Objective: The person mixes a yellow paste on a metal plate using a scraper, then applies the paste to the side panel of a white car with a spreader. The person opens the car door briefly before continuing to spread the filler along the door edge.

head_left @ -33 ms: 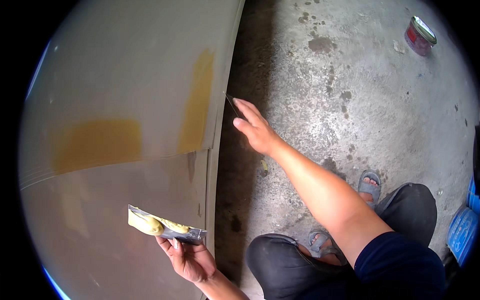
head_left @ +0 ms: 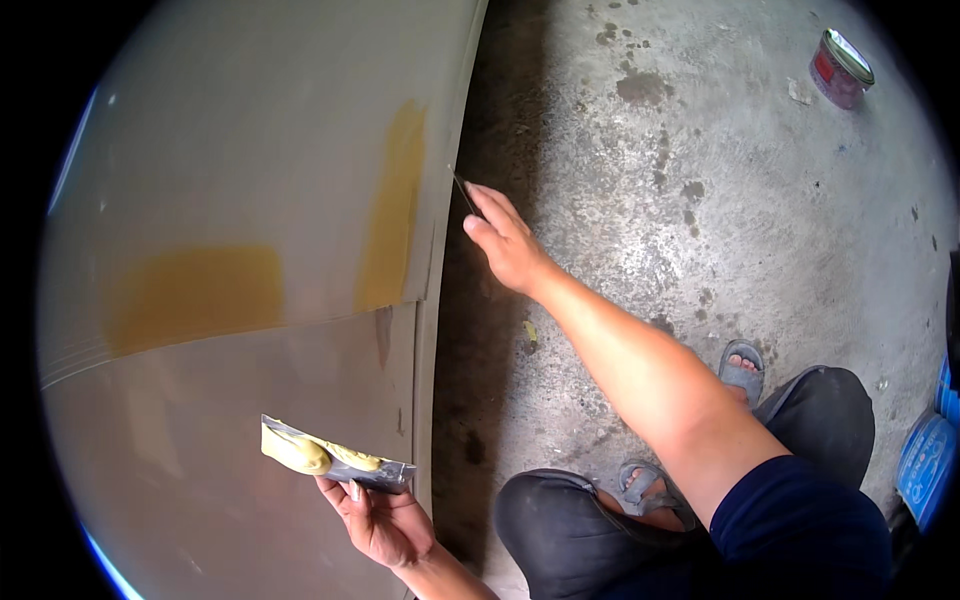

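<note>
My left hand (head_left: 388, 525) grips a flat grey metal spreader plate (head_left: 368, 474) from below. Thick pale-yellow filler paste (head_left: 298, 452) lies heaped along it. Beside the panel's right edge, my right hand (head_left: 508, 240) pinches a thin blade (head_left: 461, 188), seen almost edge-on, its tip close to that edge. The large grey panel (head_left: 250, 140) bears two mustard-yellow filler patches: a broad patch (head_left: 205, 295) on the left and a narrow upright patch (head_left: 393, 210) near the right edge. Both patches sit just above a seam across the panel.
Stained concrete floor (head_left: 620, 240) stretches to the right of the panel. A dark red tin (head_left: 841, 72) stands at the far right. Blue containers (head_left: 925, 465) are at the right rim. My bent knees and sandalled feet (head_left: 742, 370) are below my right arm.
My right hand and its blade have moved slightly farther up along the panel's edge. The left hand with the loaded plate has shifted only a little.
</note>
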